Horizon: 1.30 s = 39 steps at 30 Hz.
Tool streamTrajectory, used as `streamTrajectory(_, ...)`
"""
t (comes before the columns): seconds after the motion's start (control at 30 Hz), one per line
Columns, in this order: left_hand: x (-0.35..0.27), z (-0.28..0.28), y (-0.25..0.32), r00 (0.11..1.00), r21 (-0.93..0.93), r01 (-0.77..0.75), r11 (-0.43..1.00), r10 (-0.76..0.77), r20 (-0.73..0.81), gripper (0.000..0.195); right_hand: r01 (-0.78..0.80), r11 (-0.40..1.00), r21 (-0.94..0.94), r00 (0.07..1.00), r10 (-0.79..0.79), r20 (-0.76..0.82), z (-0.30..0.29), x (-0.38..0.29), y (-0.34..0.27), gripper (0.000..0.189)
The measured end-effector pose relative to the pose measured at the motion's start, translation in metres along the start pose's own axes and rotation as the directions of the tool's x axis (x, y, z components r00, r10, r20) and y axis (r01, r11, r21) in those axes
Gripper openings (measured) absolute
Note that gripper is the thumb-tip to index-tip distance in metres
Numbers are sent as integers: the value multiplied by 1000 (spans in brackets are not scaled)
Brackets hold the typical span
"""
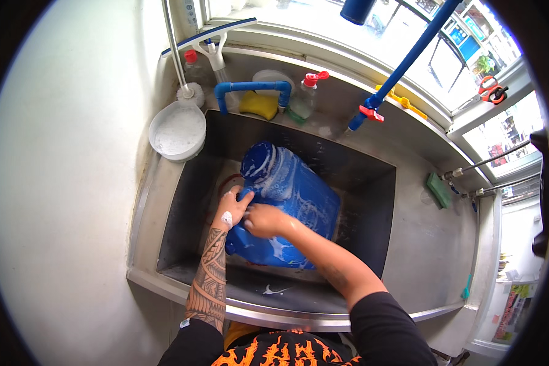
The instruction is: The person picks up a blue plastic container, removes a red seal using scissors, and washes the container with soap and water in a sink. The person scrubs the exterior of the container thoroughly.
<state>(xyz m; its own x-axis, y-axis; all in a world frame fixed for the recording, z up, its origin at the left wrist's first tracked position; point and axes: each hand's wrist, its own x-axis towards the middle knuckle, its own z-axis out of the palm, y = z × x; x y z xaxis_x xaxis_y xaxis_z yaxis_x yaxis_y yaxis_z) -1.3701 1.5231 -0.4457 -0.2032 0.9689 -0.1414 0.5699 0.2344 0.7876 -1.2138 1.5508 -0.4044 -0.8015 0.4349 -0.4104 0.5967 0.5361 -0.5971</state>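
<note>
A blue plastic water jug [309,196], streaked with soap suds, lies tilted in a deep stainless steel sink basin [370,219]. Its round blue cap [258,161] faces the back left. My left hand [234,206], with foam on the wrist, grips the jug's handle. Close beside it, my right hand [264,221] is against the handle area with its fingers curled and slightly blurred; whether it holds something small is hidden.
A white tub [178,130] stands at the basin's left corner, near a round brush [191,95]. Behind the basin are a blue pipe faucet [254,86], a yellow sponge [259,105] and a soap bottle [303,101]. A green scrubbing pad [438,190] lies right.
</note>
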Motion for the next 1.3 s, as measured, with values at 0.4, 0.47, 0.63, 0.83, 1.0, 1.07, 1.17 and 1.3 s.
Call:
streamTrajectory(0.4, 10, 0, -33, 960, -30, 277, 960, -277, -23, 65, -243, 968, -55, 684, 131, -718, 198, -134, 105, 50)
streamTrajectory(0.47, 12, 8, -30, 976, -54, 217, 975, -217, 7, 77, -491, 497, 715, -27, 812, -583, 186, -130, 163, 46)
streamTrajectory(0.63, 12, 18, -24, 945, 5, 328, 945, -328, -10, 81, -281, 884, 374, 47, 402, -914, 97, -29, 143, 41)
streamTrajectory(0.83, 0, 5, -15, 986, 44, 166, 985, -165, -29, 68, 149, 941, -304, 428, -338, -838, 142, -69, 40, 39)
streamTrajectory(1.0, -9, 0, 10, 997, 50, 59, 997, -57, -46, 62, -199, 766, 611, 51, 631, -775, 76, -83, 110, 37)
streamTrajectory(1.07, -9, -2, 17, 995, 22, -90, 996, 91, -50, 57, -207, 945, 251, 52, 267, -962, 13, -65, 93, 45)
streamTrajectory(1.17, -11, -8, 18, 965, -35, -260, 965, 258, -40, 53, -59, 998, 27, 234, 41, -971, -65, -60, 29, 50)
streamTrajectory(1.3, -13, -13, 8, 926, 25, -370, 929, 371, -64, 62, -170, 979, -114, 407, -35, -913, -63, -94, -12, 53)
